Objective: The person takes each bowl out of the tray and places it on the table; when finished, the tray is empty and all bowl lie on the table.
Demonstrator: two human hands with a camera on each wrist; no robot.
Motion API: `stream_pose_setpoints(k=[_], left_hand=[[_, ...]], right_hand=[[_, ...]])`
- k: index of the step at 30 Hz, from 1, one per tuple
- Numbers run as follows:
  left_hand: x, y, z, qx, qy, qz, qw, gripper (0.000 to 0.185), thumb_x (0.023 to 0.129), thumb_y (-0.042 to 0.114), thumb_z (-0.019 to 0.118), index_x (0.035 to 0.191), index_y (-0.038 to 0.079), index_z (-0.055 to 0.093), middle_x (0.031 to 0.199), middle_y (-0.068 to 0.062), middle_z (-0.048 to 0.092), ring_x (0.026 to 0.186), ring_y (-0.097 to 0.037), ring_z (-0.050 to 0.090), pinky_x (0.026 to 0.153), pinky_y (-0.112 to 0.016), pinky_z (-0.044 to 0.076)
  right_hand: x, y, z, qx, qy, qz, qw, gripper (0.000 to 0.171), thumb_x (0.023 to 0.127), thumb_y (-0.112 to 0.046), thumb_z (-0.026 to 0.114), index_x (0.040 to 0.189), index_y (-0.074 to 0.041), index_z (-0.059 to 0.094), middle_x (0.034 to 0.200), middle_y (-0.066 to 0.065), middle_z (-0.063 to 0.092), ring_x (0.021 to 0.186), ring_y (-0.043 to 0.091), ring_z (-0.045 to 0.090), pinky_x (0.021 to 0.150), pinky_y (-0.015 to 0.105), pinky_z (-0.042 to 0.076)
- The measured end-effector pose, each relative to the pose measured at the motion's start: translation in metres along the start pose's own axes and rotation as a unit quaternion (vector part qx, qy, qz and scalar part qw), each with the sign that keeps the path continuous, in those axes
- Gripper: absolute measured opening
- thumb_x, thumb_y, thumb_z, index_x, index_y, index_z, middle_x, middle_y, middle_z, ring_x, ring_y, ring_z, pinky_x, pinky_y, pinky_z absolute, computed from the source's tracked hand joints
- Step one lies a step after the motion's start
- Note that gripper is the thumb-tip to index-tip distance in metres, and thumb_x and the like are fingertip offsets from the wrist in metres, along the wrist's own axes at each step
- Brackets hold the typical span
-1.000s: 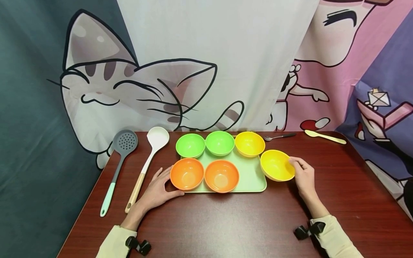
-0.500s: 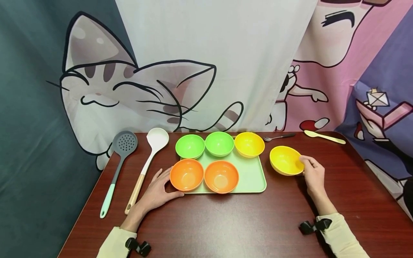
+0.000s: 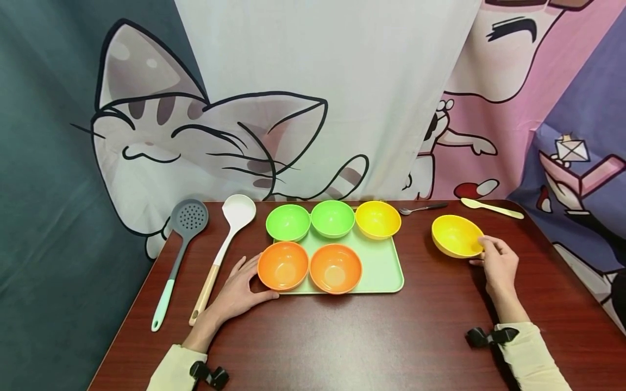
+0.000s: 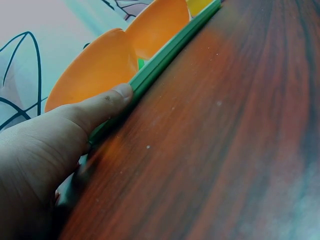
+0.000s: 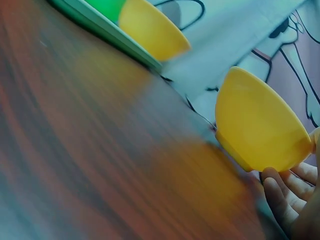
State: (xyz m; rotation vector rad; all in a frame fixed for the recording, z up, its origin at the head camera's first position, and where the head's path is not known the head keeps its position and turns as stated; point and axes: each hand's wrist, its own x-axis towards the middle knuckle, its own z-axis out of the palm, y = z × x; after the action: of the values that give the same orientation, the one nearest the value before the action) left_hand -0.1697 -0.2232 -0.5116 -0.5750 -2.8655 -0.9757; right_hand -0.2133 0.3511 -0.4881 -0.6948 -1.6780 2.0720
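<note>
Dark red wood-grain laminate covers the counter [image 3: 342, 336], where a grey slotted spatula [image 3: 182, 239] and a white ladle [image 3: 226, 239] lie side by side near the left edge. Just right of them, the person's left hand [image 3: 237, 290] rests with fingers nearly straight, the thumb [image 4: 107, 102] pressed along the near rim of a pale green tray [image 3: 381, 266] beside the left orange bowl [image 3: 282, 265]; it grips nothing. On the tray sit a second orange bowl [image 3: 335, 267] in front and two green bowls [image 3: 288, 221] and a yellow bowl [image 3: 377, 219] along the back, leaving the tray's near right corner bare. Open counter separates the tray's right edge from a second yellow bowl [image 3: 456, 235], which the right hand [image 3: 499, 263] pinches at its right rim, fingers [image 5: 280, 192] curled beneath; whether the bowl's base touches the surface cannot be told. Behind it lie a metal spoon [image 3: 423, 207] and a pale plastic spoon [image 3: 491, 207] near the far right corner. Broad bare wood runs along the near edge. Cartoon cat cloth [image 3: 205, 130] hangs behind.
</note>
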Motion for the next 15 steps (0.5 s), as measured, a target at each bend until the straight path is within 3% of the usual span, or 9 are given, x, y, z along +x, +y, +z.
stream_pose_setpoints(k=[15], left_hand=[[0.0,0.0,-0.001,0.0,0.001,0.006,1.0,0.091,0.075,0.067,0.075,0.148,0.02,0.049,0.152,0.001,0.05,0.147,-0.023,0.037,0.124,-0.056,0.013]], right_hand=[[0.031,-0.016,-0.039,0.09,0.089,0.014,0.992,0.004,0.091,-0.008,0.068,0.091,-0.011,0.066,0.093,0.0,0.058,0.043,0.015,0.064,0.04,0.026,0.054]])
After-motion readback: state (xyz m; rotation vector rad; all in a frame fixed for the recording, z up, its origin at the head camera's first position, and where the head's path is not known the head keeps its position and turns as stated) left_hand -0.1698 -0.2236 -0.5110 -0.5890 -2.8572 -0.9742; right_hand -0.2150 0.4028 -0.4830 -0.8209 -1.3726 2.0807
